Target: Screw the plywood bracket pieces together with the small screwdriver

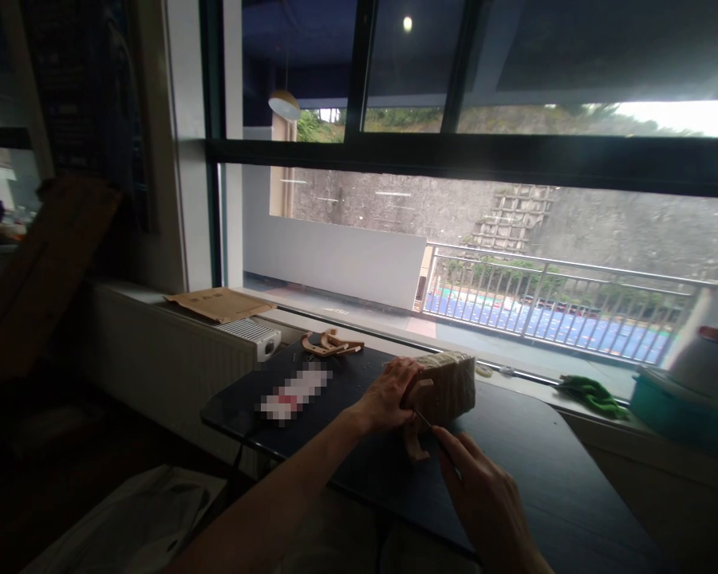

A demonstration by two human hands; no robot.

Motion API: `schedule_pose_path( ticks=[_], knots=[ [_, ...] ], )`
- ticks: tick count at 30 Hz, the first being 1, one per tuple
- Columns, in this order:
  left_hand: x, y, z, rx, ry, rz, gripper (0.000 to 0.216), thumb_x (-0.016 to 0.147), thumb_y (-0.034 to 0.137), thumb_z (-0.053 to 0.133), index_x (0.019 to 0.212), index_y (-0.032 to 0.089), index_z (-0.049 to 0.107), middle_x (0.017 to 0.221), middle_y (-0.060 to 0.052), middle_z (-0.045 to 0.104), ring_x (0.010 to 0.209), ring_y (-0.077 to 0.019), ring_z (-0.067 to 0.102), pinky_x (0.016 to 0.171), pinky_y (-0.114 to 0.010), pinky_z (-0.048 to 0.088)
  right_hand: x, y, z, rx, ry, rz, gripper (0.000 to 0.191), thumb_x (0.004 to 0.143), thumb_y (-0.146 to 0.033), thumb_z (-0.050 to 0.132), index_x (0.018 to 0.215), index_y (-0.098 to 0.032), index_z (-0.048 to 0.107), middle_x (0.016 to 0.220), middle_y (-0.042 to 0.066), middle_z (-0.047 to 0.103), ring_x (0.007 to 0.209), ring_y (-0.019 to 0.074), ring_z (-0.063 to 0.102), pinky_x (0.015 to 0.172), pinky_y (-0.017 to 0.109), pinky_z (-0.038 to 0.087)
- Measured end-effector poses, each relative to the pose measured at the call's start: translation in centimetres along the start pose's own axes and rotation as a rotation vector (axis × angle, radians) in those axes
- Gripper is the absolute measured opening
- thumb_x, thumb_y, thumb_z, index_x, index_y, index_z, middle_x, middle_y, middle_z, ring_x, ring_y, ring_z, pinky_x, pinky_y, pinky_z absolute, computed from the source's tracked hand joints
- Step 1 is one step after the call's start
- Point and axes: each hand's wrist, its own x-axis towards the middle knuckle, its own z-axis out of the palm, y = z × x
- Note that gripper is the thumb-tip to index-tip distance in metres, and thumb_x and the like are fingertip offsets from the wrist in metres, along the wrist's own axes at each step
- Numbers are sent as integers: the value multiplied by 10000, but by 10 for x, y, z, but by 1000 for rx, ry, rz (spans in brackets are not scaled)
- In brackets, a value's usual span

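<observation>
A layered wooden model with short legs stands on the dark table in front of the window. My left hand is wrapped round its near left side and holds it steady. My right hand comes in from the lower right, its fingers pinched on a thin dark tool whose tip touches the model's lower front edge.
Loose curved wooden pieces lie at the table's far left, beside a small flat pack. A white device and cardboard rest on the radiator ledge. A green cloth and a teal box sit at right.
</observation>
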Motion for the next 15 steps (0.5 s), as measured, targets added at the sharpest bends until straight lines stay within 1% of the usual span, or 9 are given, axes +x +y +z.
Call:
schedule_pose_path(
  ticks=[4, 6, 8, 10, 13, 15],
  knots=[
    [0, 1, -1, 2, 1, -6, 792, 637, 173, 681, 1343, 227, 326, 1419, -115, 352, 1357, -305, 241, 1120, -490, 227, -2, 1, 8, 85, 11, 55, 319, 915, -261, 398, 1187, -271, 564, 1064, 18, 695, 844, 161, 694, 609, 206, 535],
    [-1, 2, -1, 6, -4, -12, 790, 641, 175, 681, 1345, 219, 325, 1419, -119, 351, 1360, -305, 234, 1120, -488, 230, -1, 1, 9, 90, 11, 71, 310, 912, -264, 406, 1176, -263, 568, 1086, 13, 695, 875, 166, 691, 640, 212, 542],
    [-1, 2, -1, 14, -5, -10, 784, 643, 175, 679, 1344, 203, 329, 1420, -126, 349, 1358, -300, 238, 1121, -478, 235, 0, -1, 6, 73, 1, 74, 309, 902, -265, 425, 1178, -262, 565, 1085, 9, 696, 853, 167, 695, 630, 216, 542],
    [-1, 1, -1, 21, -2, -2, 781, 644, 175, 676, 1344, 198, 329, 1419, -126, 350, 1355, -295, 246, 1123, -475, 232, 1, -3, 1, 40, -15, 66, 325, 892, -262, 445, 1199, -268, 550, 1061, 9, 697, 788, 162, 700, 583, 214, 530],
    [0, 1, -1, 25, -5, -3, 785, 648, 184, 678, 1349, 200, 326, 1420, -124, 349, 1356, -297, 244, 1128, -485, 219, 1, -5, -5, 8, -34, 22, 310, 901, -255, 434, 1180, -280, 565, 957, 2, 690, 674, 136, 686, 498, 193, 483],
    [0, 2, -1, 20, -14, -7, 789, 649, 189, 685, 1352, 188, 328, 1427, -133, 339, 1360, -303, 231, 1126, -481, 224, 1, -5, -6, 20, -39, -1, 289, 917, -255, 407, 1137, -284, 592, 893, -2, 677, 636, 121, 674, 473, 181, 457]
  ],
)
